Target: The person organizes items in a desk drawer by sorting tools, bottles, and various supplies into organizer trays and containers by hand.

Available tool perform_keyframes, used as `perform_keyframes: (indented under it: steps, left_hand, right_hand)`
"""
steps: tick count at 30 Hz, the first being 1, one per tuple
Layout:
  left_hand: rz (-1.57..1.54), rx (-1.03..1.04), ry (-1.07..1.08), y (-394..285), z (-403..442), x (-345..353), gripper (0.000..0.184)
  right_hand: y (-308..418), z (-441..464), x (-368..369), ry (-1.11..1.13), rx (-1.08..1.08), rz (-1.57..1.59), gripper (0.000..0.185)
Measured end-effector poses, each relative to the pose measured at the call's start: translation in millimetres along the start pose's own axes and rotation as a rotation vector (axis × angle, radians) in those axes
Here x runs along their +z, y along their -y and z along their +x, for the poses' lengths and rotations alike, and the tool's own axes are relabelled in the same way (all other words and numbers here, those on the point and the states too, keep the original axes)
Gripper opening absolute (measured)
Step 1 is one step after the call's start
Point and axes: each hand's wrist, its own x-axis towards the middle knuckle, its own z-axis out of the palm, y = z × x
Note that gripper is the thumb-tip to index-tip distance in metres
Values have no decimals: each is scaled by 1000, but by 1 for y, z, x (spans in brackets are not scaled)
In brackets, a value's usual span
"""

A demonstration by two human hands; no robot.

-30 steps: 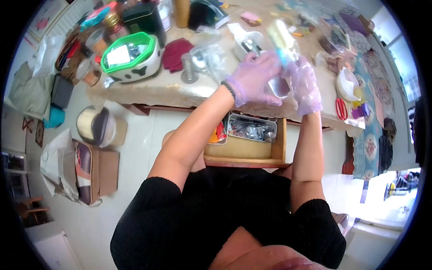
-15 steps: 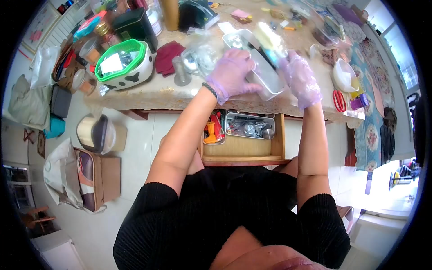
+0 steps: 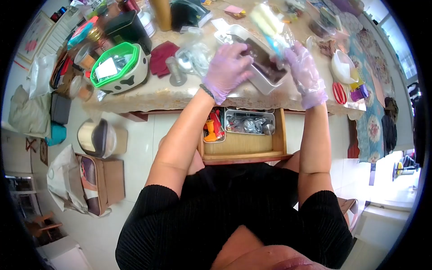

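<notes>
My left hand (image 3: 228, 72), in a thin purple glove, has its fingers spread at the left side of a long white tray (image 3: 264, 85). Whether the fingertips touch its rim is hard to tell. The inside of the tray looks dark brown. My right hand (image 3: 306, 76), gloved too, is closed at the tray's right side around a blurred pale yellow and blue item (image 3: 266, 24). Clear plastic surrounds that item and part of the hand. Left of my left hand lie a crumpled clear bag (image 3: 194, 59) and an upright grey cylinder (image 3: 175, 72).
A green-rimmed basket (image 3: 128, 67), a maroon cloth (image 3: 163, 58) and jars stand at the left. Red scissors (image 3: 339, 92) and a white bowl (image 3: 344, 66) are at the right. Below the table edge an open drawer (image 3: 243, 147) holds trays of tools.
The inside of the tray, pale half a second ago, now looks dark brown. My left hand has shifted slightly left and up. The item in my right hand has swung a little left and up.
</notes>
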Motion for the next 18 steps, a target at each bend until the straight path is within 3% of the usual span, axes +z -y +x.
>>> perform_keyframes:
  steps: [2,5,8,12,15,18]
  left_hand:
    - [116,77,-62,1,-2,3,34]
    - [116,86,14,4,-3,4,34]
    - [83,88,48,5,-3,3,34]
    - [-37,15,39,-1,1,-6,38]
    - [-4,83,77,5,-1,2,48]
    - [-5,-13,146,-3,1,4,57]
  right_hand:
    - [-5,4,-6,42,-39,-128,37]
    - [9,-2,1,157,-36,-378,40]
    - [-12,9,8,150,-69,-431,39]
    - [-17,14,-5,68,-63,-418,40]
    - [-32,16,-6,-35,-99,-443,38]
    - [-32,20,-12,48,-42,-163,39]
